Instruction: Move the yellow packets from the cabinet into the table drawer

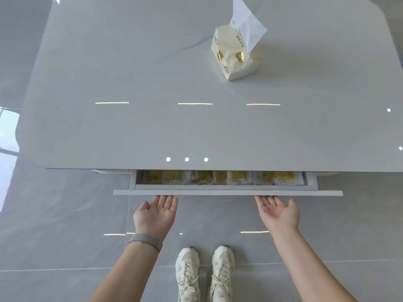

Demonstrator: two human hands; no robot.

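Yellow packets [220, 177] lie in a single row inside the table drawer [227, 192], which stands slightly open under the near edge of the glossy white table [135, 127], just beyond both hands. The person's left hand [157, 211], palm up with fingers straight and relaxed, holds nothing; its fingertips reach under the lower edge of the drawer's front panel, left of the drawer's middle. The right hand [278, 211] mirrors it, palm up and spread, fingers straight, its tips at the underside of the same panel further right. Whether the fingertips actually press the panel cannot be told, as the panel hides them. A metal mesh band [145, 241] circles the left wrist. Far beyond the right hand, on the tabletop, stands a pale yellow tissue pack [233, 59] with a white sheet sticking up from its top. Between the two forearms, nearer the person than the hands, a pair of white lace-up sneakers [205, 273] stands on the grey tiled floor [65, 214].
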